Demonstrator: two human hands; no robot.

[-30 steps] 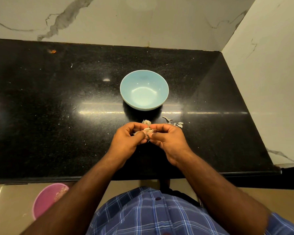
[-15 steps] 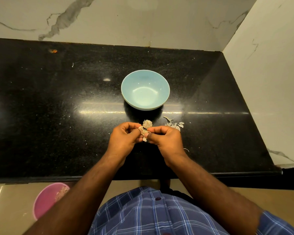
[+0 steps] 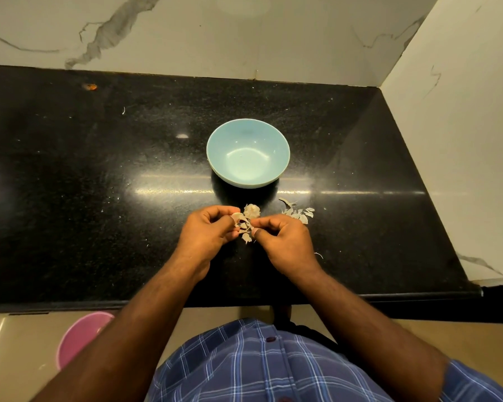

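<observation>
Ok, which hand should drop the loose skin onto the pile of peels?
Right, probably. The right hand sits just beside the pile of peels, while the left hand would have to cross over it. Both pinch the garlic, so the left can hold it alone.

Both bare forearms are angled inward, and the left hand point(image 3: 206, 233) and right hand point(image 3: 285, 242) are brought together, thumbs and curled fingers pinched on a small pale papery garlic clove point(image 3: 242, 223) between them.

Blue plaid shirt point(image 3: 253, 364), white check lines, dark buttons down front; short sleeves, forearms bare.
</observation>
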